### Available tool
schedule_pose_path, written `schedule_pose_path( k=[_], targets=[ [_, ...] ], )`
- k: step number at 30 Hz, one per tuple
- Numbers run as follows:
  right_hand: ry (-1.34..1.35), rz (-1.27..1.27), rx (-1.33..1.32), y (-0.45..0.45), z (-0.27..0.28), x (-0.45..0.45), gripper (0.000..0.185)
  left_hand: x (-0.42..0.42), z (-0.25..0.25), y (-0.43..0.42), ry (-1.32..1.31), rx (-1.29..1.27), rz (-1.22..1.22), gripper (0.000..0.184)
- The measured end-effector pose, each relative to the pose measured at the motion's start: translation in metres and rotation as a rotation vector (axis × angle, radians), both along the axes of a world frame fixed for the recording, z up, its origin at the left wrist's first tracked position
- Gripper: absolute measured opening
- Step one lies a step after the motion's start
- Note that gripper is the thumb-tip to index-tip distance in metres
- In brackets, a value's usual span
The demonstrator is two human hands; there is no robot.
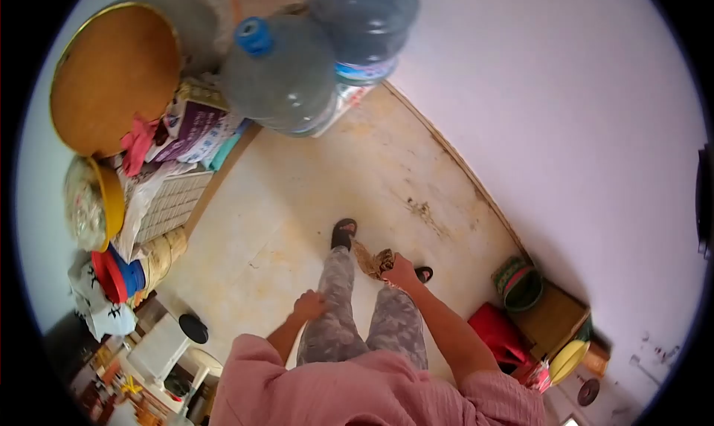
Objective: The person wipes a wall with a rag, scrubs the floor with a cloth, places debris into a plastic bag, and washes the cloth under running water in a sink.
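Below me, my right hand [402, 272] is closed around one end of a brown straw-like bundle [366, 261], shaped like a small hand broom. The bundle hangs above the floor between my two dark sandals [343, 233], and its wider end points toward the left one. My left hand [309, 305] is beside my left thigh with its fingers curled in, and I see nothing in it. Ahead on the pale floor [297, 188] lies a scatter of dry brown debris [425, 214], apart from both hands.
Two large water bottles [286, 76] stand at the far corner. Along the left are a round brown board [115, 76], bags, a white crate [172, 205] and stacked basins [111, 277]. A green basket [518, 283] and a cardboard box [554, 318] sit by the right wall.
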State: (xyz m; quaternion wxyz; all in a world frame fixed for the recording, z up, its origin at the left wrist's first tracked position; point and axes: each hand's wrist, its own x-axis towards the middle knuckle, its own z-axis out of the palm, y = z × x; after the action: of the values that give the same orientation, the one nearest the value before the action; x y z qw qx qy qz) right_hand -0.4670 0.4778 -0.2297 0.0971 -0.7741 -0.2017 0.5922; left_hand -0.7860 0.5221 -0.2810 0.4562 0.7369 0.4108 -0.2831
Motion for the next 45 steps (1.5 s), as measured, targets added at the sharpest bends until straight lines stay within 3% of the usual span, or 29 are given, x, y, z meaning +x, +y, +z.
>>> schedule_pose_path(
  k=[1,2,4,7,9,10,11,14,16,19,22,25,26,28,29,31,33,34,37,38,40,42,43,44,45],
  targets=[
    [-0.07,0.047,0.034,-0.028,-0.018,0.008,0.048,0.02,0.024,-0.011,0.098,0.04,-0.101,0.036],
    [-0.068,0.106,-0.026,-0.054,-0.035,0.017,0.057,0.025,0.017,-0.021,0.032,0.027,-0.031,0.035],
    [-0.09,0.042,-0.034,-0.095,-0.037,0.037,0.058,0.026,0.005,-0.037,-0.087,0.003,0.126,0.033],
    [-0.163,-0.06,-0.03,-0.152,-0.043,0.065,0.061,0.05,0.061,-0.052,0.029,-0.175,0.219,0.03],
    [-0.222,-0.125,-0.023,-0.194,-0.055,0.085,0.064,0.037,0.084,-0.077,0.214,-0.495,0.196,0.029],
    [-0.114,-0.177,-0.013,-0.215,-0.065,0.1,0.073,0.043,0.11,-0.091,0.248,-0.659,0.212,0.031],
    [-0.154,-0.185,0.007,-0.237,-0.073,0.111,0.069,0.05,0.129,-0.105,0.276,-0.821,0.238,0.034],
    [-0.048,-0.198,-0.028,-0.286,-0.082,0.143,0.048,0.054,0.119,-0.138,0.395,-1.002,0.321,0.036],
    [0.287,-0.334,-0.153,-0.306,-0.1,0.161,0.034,0.062,0.099,-0.146,0.398,-0.983,0.291,0.039],
    [0.519,-0.456,-0.182,-0.323,-0.136,0.163,0.032,0.082,0.055,-0.15,0.376,-0.881,0.213,0.045],
    [-0.017,0.504,-0.244,-0.286,-0.11,0.165,0.037,0.064,0.039,-0.132,0.462,-0.743,0.12,0.051],
    [-0.31,0.696,-0.056,-0.339,-0.167,0.126,0.048,0.038,0.067,-0.09,0.648,-0.462,0.11,0.059],
    [-0.338,0.8,0.042,-0.35,-0.177,0.118,0.052,0.057,0.072,-0.085,0.473,-0.365,0.232,0.059],
    [-0.012,0.707,-0.064,-0.354,-0.185,0.105,0.046,0.098,0.074,-0.078,0.098,-0.195,0.412,0.058],
    [0.145,0.649,-0.119,-0.356,-0.184,0.102,0.043,0.102,0.06,-0.082,-0.017,-0.22,0.356,0.059],
    [0.08,0.56,-0.104,-0.356,-0.178,0.101,0.031,0.122,0.054,-0.084,0.065,0.065,-0.054,0.048],
    [0.057,0.505,-0.22,-0.335,-0.154,0.099,0.027,0.13,0.043,-0.07,-0.154,0.172,-0.245,0.038],
    [-0.043,0.567,-0.109,-0.333,-0.142,0.089,0.019,0.135,0.038,-0.063,-0.28,0.206,-0.348,0.034],
    [0.14,0.452,-0.08,-0.348,-0.113,0.073,0.023,0.137,0.065,-0.076,-0.139,-0.245,-0.082,0.025],
    [0.199,0.627,0.064,-0.36,-0.101,0.068,0.018,0.142,0.079,-0.072,0.023,-0.423,-0.226,0.026],
    [0.951,0.459,-0.264,-0.372,-0.066,0.056,0.014,0.14,0.091,-0.064,0.274,-0.638,-0.384,0.028],
    [1.479,0.303,-0.512,-0.385,-0.034,0.036,0.013,0.13,0.081,-0.055,0.436,-0.724,-0.413,0.03],
    [1.507,0.144,-0.533,-0.386,-0.014,0.052,0.016,0.132,0.063,-0.054,0.38,-0.773,-0.469,0.031],
    [1.55,0.202,-0.419,-0.457,-0.056,-0.009,0.016,0.137,0.039,-0.055,0.324,-0.825,-0.536,0.031],
    [1.489,-0.057,-0.319,-0.51,-0.083,-0.05,0.01,0.143,0.014,-0.056,0.264,-0.875,-0.599,0.032]
  ],
)
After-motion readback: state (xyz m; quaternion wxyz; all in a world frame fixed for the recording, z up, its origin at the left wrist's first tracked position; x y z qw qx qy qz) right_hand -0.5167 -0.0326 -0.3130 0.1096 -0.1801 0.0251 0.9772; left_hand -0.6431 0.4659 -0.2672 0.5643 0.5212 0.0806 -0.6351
